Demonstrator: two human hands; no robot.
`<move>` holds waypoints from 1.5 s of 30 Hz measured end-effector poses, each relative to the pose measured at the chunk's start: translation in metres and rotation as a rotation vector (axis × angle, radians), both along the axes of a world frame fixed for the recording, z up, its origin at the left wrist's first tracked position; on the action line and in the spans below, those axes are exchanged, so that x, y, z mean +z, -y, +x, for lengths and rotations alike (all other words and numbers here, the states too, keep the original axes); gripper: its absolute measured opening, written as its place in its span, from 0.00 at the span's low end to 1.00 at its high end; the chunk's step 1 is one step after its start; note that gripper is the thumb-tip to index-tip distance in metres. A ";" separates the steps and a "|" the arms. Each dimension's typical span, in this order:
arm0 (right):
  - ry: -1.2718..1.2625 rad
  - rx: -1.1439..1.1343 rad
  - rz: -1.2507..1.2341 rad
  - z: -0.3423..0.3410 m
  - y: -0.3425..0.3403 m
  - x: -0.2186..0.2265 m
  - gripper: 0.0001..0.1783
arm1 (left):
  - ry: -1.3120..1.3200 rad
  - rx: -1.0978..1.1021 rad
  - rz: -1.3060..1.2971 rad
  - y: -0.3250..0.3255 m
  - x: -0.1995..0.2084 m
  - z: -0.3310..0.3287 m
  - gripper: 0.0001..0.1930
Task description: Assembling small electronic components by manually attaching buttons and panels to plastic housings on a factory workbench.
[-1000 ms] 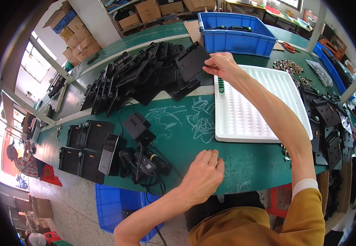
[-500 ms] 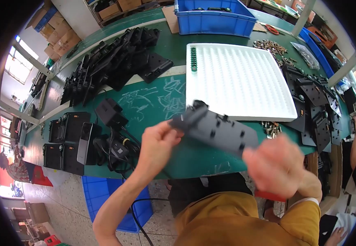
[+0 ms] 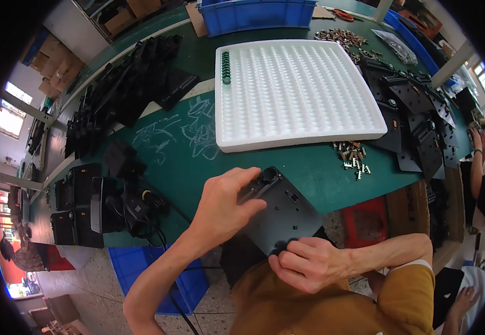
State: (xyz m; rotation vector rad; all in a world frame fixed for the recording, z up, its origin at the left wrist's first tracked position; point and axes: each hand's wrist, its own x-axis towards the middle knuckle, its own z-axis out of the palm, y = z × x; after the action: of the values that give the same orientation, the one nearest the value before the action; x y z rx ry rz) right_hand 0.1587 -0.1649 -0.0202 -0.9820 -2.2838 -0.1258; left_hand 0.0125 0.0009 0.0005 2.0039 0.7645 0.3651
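A flat black plate (image 3: pixel 287 209) with a round knob and small fittings is tilted at the table's near edge, in front of my body. My left hand (image 3: pixel 223 204) is at its left edge, thumb over the face and forefinger beside the knob, a gap between them. The other left fingers are partly hidden. My right hand (image 3: pixel 309 262) is closed on the plate's near corner, its fingertips on a small dark part I cannot make out. Beyond the plate lies a white foam tray (image 3: pixel 303 142) with a row of small green-edged round parts in its far left corner.
Black assemblies (image 3: pixel 125 84) pile up at the far left, more plates (image 3: pixel 421 123) at the right. Small metal parts (image 3: pixel 354 159) lie by the tray. Cables and an adapter (image 3: pixel 136 206) sit at left. A blue bin (image 3: pixel 253 19) stands at the back; a co-worker's arm (image 3: pixel 478 167) shows far right.
The plate has come nearer to my body and turned, its face now more toward me. My right hand has moved left and down. My left hand's thumb and forefinger have spread apart.
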 end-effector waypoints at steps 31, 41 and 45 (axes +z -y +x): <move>0.006 -0.625 -0.327 0.073 -0.297 0.015 0.06 | 0.103 -0.020 0.478 -0.007 -0.024 0.016 0.28; 0.119 -0.538 -0.108 0.069 -0.295 -0.003 0.05 | 0.001 -0.017 0.444 -0.007 -0.022 0.017 0.44; -0.059 -0.549 -0.082 0.075 -0.286 0.000 0.03 | -0.015 -0.006 0.452 -0.006 -0.020 0.021 0.43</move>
State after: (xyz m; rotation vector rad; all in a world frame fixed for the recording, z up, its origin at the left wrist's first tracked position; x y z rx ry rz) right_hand 0.2332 0.1216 -0.0199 -1.6128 -1.9245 -0.2295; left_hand 0.0333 0.0065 -0.0196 2.4305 0.7309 0.5580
